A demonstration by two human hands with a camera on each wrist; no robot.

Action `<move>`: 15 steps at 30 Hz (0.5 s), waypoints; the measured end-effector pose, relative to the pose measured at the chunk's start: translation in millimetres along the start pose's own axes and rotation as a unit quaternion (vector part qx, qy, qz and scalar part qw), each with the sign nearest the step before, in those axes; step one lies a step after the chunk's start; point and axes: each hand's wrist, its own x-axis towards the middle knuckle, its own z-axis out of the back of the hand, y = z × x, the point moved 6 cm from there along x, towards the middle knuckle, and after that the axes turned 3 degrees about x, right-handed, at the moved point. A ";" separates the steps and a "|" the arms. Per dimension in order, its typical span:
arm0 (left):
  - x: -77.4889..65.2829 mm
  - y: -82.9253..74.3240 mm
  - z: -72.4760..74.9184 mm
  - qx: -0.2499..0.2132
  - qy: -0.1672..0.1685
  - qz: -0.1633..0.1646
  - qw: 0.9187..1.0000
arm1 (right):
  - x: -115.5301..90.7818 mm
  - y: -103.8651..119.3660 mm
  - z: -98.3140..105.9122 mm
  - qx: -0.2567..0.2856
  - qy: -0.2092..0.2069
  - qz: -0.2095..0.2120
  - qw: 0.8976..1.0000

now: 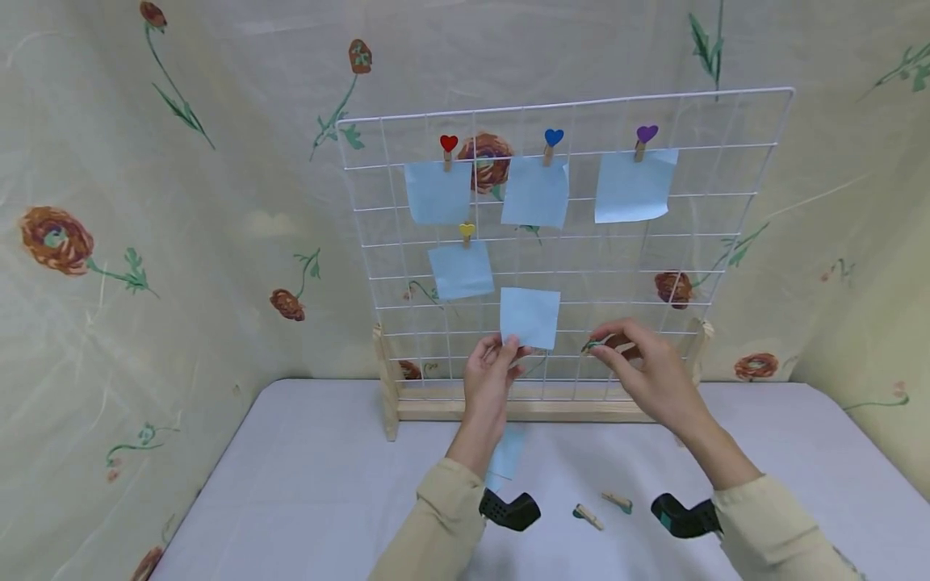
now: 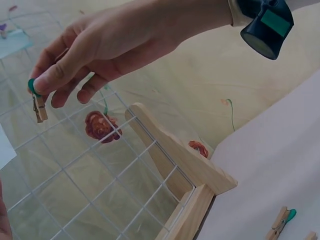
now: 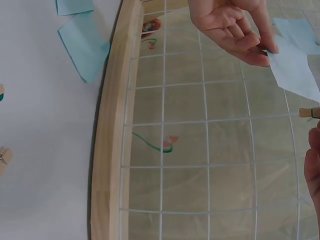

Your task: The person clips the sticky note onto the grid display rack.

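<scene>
The right hand (image 1: 647, 367) pinches a green-topped clothespin (image 2: 40, 106) between thumb and forefinger, the remaining fingers bent and spread, wrist reaching in from lower right. The left hand (image 1: 494, 379), rising upright with its thumb toward the wearer, pinches the lower left corner of a blue note (image 1: 530, 317), apart from that clothespin, before the wire grid (image 1: 567, 105). Above hang four clipped notes (image 1: 438, 194); two loose clothespins (image 1: 589, 517) and more blue paper (image 1: 507, 452) lie on the white table (image 1: 320, 500).

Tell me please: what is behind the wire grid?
Behind the grid is a flowered cloth, visible through the openings. Patches covered by the clipped blue notes and held note are hidden.
</scene>
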 end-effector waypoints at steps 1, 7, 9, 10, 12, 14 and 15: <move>0.5 -1.3 -0.7 -0.002 0.000 -0.004 1.000 | 2.3 0.9 0.6 -0.001 -0.002 0.002 1.000; 3.3 -8.7 -5.7 -0.003 0.000 -0.018 1.000 | 18.0 6.4 3.7 -0.003 -0.011 0.008 1.000; 3.8 -10.5 -7.0 -0.006 -0.005 -0.018 1.000 | 22.8 8.6 4.6 -0.002 -0.013 0.012 1.000; 4.3 -11.1 -7.6 -0.009 -0.008 -0.018 1.000 | 25.0 9.7 5.2 -0.001 -0.014 0.015 1.000; 4.9 -12.5 -9.3 -0.016 -0.014 -0.018 1.000 | 28.9 11.6 6.2 0.002 -0.017 0.018 1.000; 5.3 -14.0 -11.5 -0.019 -0.017 -0.019 1.000 | 32.0 13.2 7.3 0.006 -0.020 0.020 1.000; 5.6 -14.6 -13.0 -0.021 -0.017 -0.019 0.999 | 33.1 14.1 7.7 0.008 -0.022 0.020 1.000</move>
